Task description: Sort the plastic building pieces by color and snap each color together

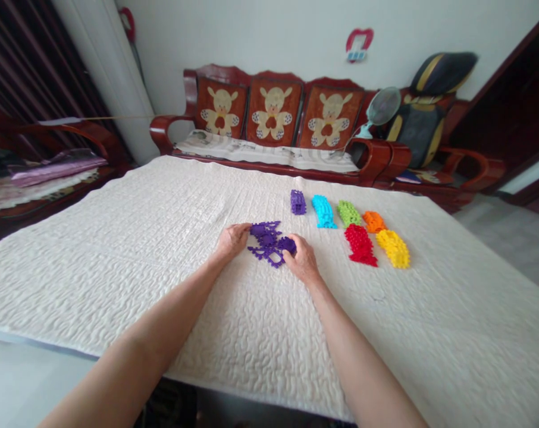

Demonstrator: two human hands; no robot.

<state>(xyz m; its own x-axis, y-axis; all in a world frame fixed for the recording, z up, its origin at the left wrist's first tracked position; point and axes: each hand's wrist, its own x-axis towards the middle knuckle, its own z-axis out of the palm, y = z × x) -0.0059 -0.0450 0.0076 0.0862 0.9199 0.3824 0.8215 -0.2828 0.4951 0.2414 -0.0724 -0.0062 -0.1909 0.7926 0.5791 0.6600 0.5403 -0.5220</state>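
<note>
Several flat purple toothed building pieces point(268, 239) lie in a loose, overlapping group on the quilted white cover. My left hand point(234, 242) pinches the left end of a purple piece between thumb and fingers. At the group's right side, my right hand point(302, 259) has its fingers curled round another purple building piece point(287, 244). Just beyond the hands is a neat purple stack point(298, 203) of similar pieces. Whether the pieces between my hands are joined or only overlap, I cannot tell.
Right of the purple stack lie blue point(323, 211), green point(349, 213), orange point(374, 221), red point(360, 244) and yellow point(393, 248) stacks. A wooden sofa point(166, 132) with bear cushions stands behind the covered table point(118, 238). A fan point(382, 107) is near the sofa's right arm.
</note>
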